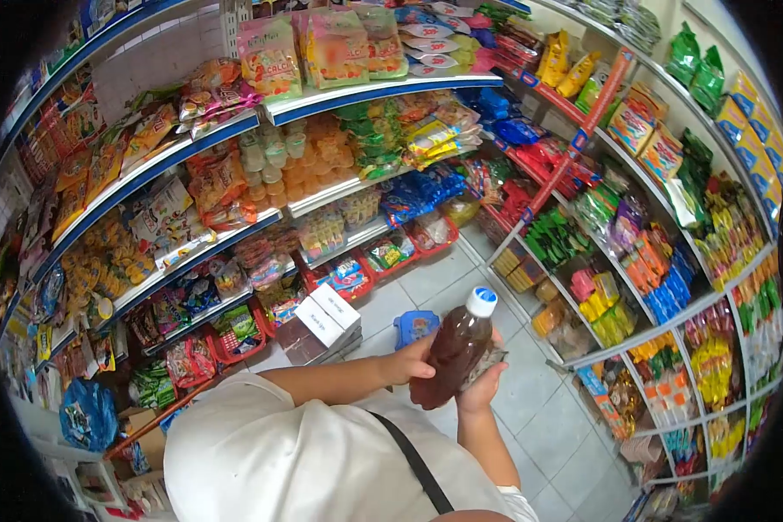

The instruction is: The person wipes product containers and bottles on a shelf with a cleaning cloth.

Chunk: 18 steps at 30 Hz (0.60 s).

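A plastic bottle (452, 352) of dark brown liquid, with a white and blue cap (482, 301), is held tilted in front of my body. My left hand (409, 358) is closed around its left side, thumb on top. On the other side, my right hand (482, 388) is closed on a crumpled greyish cloth-like piece (487, 364) pressed against the bottle. What exactly this piece is, I cannot make out. Beyond the bottle, a small blue plastic stool (416, 328) stands on the floor.
Shelves (383, 100) packed with snack bags and jars curve along the left and front. More racks (670, 339) of packets stand at the right. White boxes (328, 317) are stacked near red baskets (239, 335) on the tiled floor (531, 396). A blue bag (89, 413) lies at left.
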Available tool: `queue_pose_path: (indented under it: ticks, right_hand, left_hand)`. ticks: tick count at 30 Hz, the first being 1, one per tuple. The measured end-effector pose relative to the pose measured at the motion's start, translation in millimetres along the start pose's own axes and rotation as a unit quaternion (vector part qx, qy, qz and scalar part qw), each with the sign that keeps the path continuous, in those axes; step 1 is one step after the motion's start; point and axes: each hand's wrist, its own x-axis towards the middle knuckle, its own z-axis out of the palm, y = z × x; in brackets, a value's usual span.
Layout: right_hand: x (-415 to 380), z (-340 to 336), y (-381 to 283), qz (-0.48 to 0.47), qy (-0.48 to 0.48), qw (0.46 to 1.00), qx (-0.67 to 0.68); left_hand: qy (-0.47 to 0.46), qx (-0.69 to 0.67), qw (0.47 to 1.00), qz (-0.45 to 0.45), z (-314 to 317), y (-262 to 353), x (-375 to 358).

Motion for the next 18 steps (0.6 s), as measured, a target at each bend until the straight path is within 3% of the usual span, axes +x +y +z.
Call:
queue_pose_path:
  ticks: [3,5,9,11,14,15,18]
  right_hand:
    - [46,-23,9,-0.002,-0.035,0.997,-0.065]
    - [73,-45,12,-0.039,-0.019,0.975,-0.22]
    - [139,-79,8,-0.123,0.043,0.85,-0.511]
    - [169,-81,-3,-0.115,0.057,0.876,-0.465]
    - [201,-70,-4,-0.066,0.085,0.948,-0.3]
    - [213,-67,-1,-0.046,0.092,0.968,-0.228]
    - [236,-80,33,-0.059,0.119,0.968,-0.213]
  left_hand:
    - [0.012,-0.1,0.993,-0.057,-32,-3,31]
    - [0.02,-0.134,0.987,-0.092,-52,7,57]
    - [0.003,-0.183,0.973,-0.138,-87,28,122]
    - [-0.041,-0.229,0.956,-0.179,-112,35,155]
    - [-0.005,-0.04,0.994,-0.097,-131,53,191]
    - [-0.042,0.053,0.995,-0.074,-146,52,203]
    - [-0.019,0.388,0.921,0.017,-175,59,216]
